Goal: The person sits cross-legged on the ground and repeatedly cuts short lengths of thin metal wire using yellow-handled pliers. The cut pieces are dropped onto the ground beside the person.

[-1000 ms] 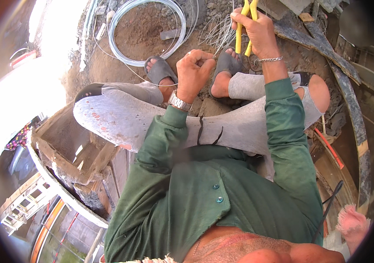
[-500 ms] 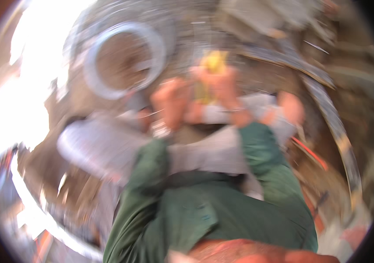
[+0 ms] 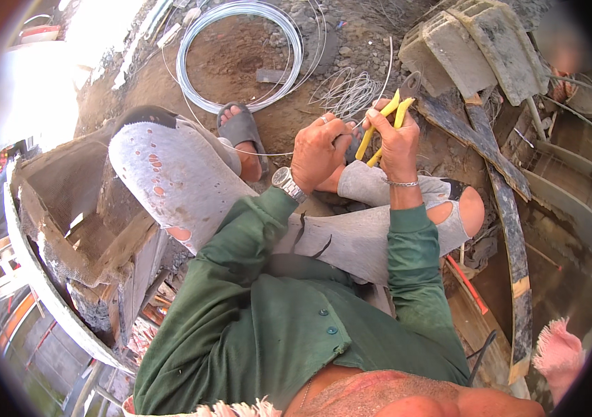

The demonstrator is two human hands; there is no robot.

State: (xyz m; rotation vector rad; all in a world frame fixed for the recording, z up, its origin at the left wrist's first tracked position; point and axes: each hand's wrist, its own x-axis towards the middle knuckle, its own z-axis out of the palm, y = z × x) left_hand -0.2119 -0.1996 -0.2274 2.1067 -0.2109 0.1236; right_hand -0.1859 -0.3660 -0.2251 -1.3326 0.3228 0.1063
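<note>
My left hand is closed on a thin silvery wire, near the middle of the view; a watch is on that wrist. Beside it on the right, my right hand is closed around pliers with yellow handles, their dark metal head pointing upward. The wire trails left from my left hand toward a large coil on the dirt. A loose tangle of wire lies just beyond my hands.
Concrete blocks lie at the upper right. Crossed dark planks run down the right side, near a red rod. A wooden box stands at left. My bent legs and sandalled feet surround the hands.
My hands have come closer together, with the pliers lower in the view than a second ago. The camera view has shifted, bringing more of the concrete blocks into sight.
</note>
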